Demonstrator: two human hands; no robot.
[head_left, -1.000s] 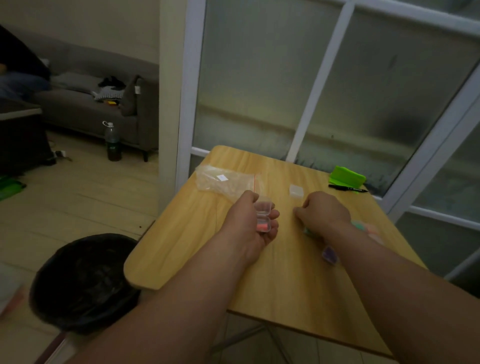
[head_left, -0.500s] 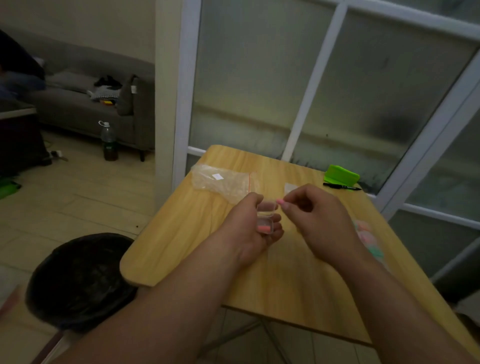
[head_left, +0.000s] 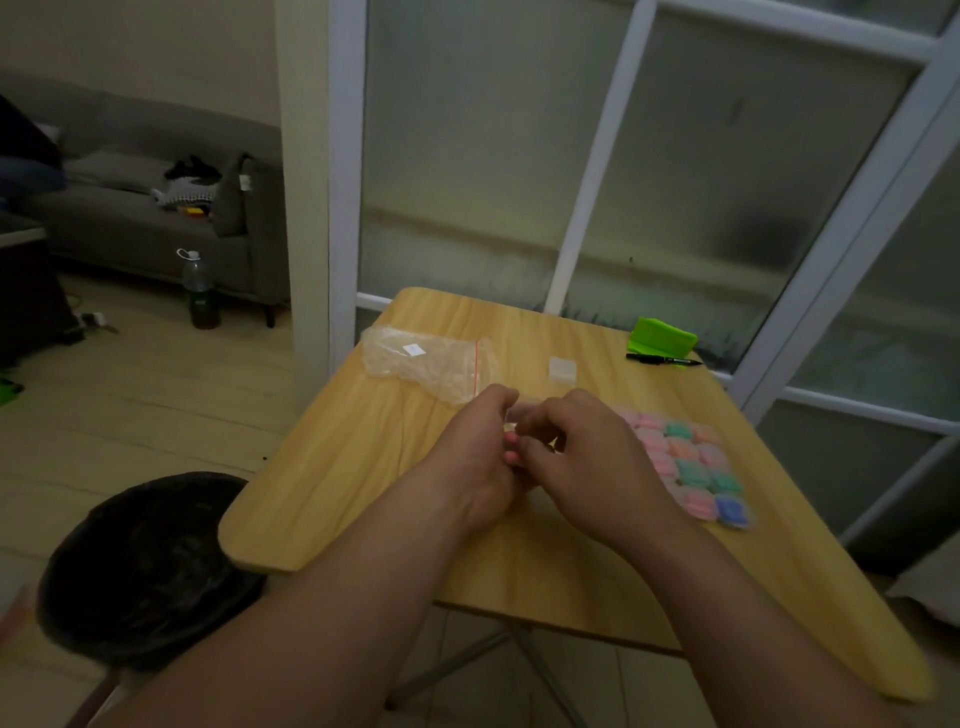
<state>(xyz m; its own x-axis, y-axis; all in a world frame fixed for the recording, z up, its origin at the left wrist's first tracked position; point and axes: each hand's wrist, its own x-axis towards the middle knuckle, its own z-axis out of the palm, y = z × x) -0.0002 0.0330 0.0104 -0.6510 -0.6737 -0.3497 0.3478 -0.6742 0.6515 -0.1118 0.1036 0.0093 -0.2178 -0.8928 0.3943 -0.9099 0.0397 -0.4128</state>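
Table (head_left: 363, 493) tan with wood grain; clear box (head_left: 521, 412) showing pink inside; packets (head_left: 685, 462) in a patchwork of pink, green and blue (mostly pink); bag (head_left: 426, 364) clear, with red strip and white label; case (head_left: 662, 338) bright green; pen (head_left: 662, 359) black; bin (head_left: 145, 566) black.

In dim light a wooden table (head_left: 363, 493) stands against tall frosted glass panes (head_left: 467, 156) in white frames (head_left: 600, 156), while to the left a pale plank floor (head_left: 156, 405) runs past a black bin (head_left: 145, 566) and a bottle (head_left: 200, 291) to a grey sofa (head_left: 130, 223).
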